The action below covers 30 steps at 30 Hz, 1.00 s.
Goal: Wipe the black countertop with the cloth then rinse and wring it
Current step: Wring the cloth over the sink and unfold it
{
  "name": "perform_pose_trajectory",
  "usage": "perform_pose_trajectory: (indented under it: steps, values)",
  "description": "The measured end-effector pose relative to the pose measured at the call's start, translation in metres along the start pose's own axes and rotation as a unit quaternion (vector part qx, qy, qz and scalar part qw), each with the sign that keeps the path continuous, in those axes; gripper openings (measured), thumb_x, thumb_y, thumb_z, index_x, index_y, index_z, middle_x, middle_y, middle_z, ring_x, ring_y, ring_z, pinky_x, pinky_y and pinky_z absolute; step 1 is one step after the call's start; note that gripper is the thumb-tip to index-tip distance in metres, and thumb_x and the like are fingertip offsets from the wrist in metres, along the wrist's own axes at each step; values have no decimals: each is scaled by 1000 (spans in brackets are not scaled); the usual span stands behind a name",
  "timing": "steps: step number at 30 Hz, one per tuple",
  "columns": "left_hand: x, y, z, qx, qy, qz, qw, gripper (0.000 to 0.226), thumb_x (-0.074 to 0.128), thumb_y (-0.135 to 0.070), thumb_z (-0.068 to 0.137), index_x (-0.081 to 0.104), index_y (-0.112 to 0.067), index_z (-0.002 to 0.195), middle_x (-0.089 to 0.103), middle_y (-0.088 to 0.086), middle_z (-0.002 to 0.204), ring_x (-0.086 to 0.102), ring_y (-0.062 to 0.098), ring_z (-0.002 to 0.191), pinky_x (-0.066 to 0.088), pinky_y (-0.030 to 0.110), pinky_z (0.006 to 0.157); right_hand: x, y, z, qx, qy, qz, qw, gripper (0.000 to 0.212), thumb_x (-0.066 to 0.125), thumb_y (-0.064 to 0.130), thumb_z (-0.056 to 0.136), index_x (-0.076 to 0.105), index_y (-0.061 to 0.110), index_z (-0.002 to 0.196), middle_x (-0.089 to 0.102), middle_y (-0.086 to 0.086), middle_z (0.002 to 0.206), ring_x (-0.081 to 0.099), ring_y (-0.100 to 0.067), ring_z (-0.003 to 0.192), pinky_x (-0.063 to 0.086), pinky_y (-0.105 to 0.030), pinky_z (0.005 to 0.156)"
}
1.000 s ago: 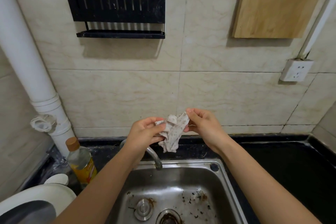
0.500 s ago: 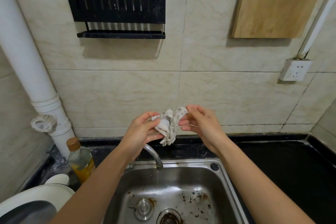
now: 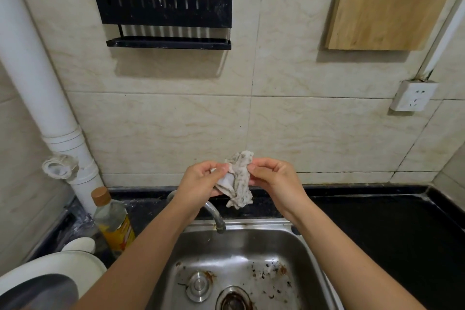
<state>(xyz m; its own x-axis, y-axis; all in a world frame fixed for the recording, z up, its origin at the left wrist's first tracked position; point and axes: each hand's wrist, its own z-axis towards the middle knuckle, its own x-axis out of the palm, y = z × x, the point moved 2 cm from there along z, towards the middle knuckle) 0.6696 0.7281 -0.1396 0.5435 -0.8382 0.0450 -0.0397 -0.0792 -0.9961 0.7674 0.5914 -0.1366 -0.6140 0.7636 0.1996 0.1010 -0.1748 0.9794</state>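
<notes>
— While both hands are in plain sight, how much of the crumpled white cloth with dark speckles (image 3: 237,181) can you make out?

— Only its middle and a loose lower end. The left hand (image 3: 201,181) covers one side, with thumb and fingers curled round the bunched fabric. The right hand (image 3: 274,178) pinches the other side between thumb and bent fingertips. One cloth, two hands, both gripping it in the air above the curved metal tap (image 3: 214,211), at the back edge of the stainless steel sink (image 3: 251,246).

— Is water running?

— I cannot tell. The tap's base is behind the left wrist.

— What else is cut off?

— The glossy black countertop (image 3: 377,229) runs out of the picture on the right. The sink floor, flecked with brown bits, shows two round fittings: a steel plug (image 3: 198,284) and a drain (image 3: 235,299) clipped by the bottom edge. A white rounded appliance lid (image 3: 50,269) is only partly in view at lower left.

— And standing whole?

— One clear oil bottle with a brown cap (image 3: 113,221) left of the sink, and one white wall socket (image 3: 412,95).
</notes>
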Motion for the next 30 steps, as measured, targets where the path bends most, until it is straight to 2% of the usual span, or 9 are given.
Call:
perform_pose_trajectory:
  steps: [5, 8, 11, 15, 18, 20, 24, 27, 30]
  values:
    - [-5, 1, 1, 9, -51, 42, 998, 14, 61, -10, 87, 66, -2, 77, 67, 28, 96, 68, 34, 92, 58, 37, 79, -15, -1, 2, 43, -46, 24, 998, 17, 48, 0, 96, 64, -6, 99, 72, -20, 97, 70, -27, 89, 58, -30, 75]
    - [-4, -3, 0, 9, -34, 29, 999, 13, 57, -3, 86, 64, 4, 77, 68, 26, 93, 68, 34, 92, 58, 35, 75, -9, 2, 3, 111, -24, 140, 984, 26, 37, 0, 99, 62, -9, 100, 68, -24, 102, 69, -27, 87, 58, -33, 75]
    - [-1, -9, -1, -15, 0, -43, 999, 16, 50, 1, 87, 56, 1, 73, 67, 21, 90, 68, 29, 86, 58, 31, 69, -1, 9, 3, 185, 2, 237, 954, 31, 31, 0, 98, 55, -16, 109, 62, -33, 115, 62, -38, 108, 51, -44, 92]
    - [1, -21, 2, -42, 38, -108, 992, 21, 41, 7, 85, 56, -6, 91, 63, 16, 97, 62, 26, 86, 54, 36, 72, 2, 20, 14, 138, -4, 56, 989, 32, 32, 0, 97, 64, -6, 96, 65, -29, 109, 58, -44, 113, 42, -55, 103]
    - [0, -43, 12, -10, -4, -74, 997, 38, 31, 8, 84, 65, -5, 97, 70, 15, 92, 66, 23, 81, 56, 31, 66, 12, 41, 24, 73, 32, -30, 996, 24, 49, 18, 98, 67, 1, 92, 69, -15, 90, 67, -28, 84, 57, -40, 75]
    - [-3, -63, 20, 10, -31, -91, 995, 40, 29, 7, 81, 67, 1, 92, 70, 15, 84, 65, 24, 75, 55, 26, 59, 19, 54, 28, 67, 108, -66, 990, 38, 69, 42, 82, 71, 6, 95, 65, -7, 81, 59, -16, 71, 46, -26, 61]
    - [-17, -98, 32, 25, 7, -64, 998, 13, 51, -18, 80, 58, -7, 79, 50, 17, 79, 48, 29, 72, 40, 33, 62, 29, 78, 39, 26, 193, -166, 967, 46, 79, 48, 71, 73, 16, 103, 69, 0, 99, 59, -13, 91, 44, -28, 76]
    - [-26, -122, 34, 84, 65, 12, 994, 22, 66, -19, 81, 67, 1, 89, 67, 19, 91, 62, 35, 83, 48, 38, 77, 40, 99, 45, -12, 236, -167, 957, 43, 73, 39, 79, 66, 20, 118, 70, 3, 112, 63, -17, 106, 48, -36, 93]
    - [-31, -142, 33, 115, 69, 56, 989, 22, 64, -15, 87, 68, -1, 103, 72, 17, 98, 69, 30, 93, 54, 41, 87, 50, 116, 56, -71, 203, -259, 942, 30, 73, 28, 84, 68, 19, 113, 73, 0, 106, 67, -15, 98, 51, -37, 91]
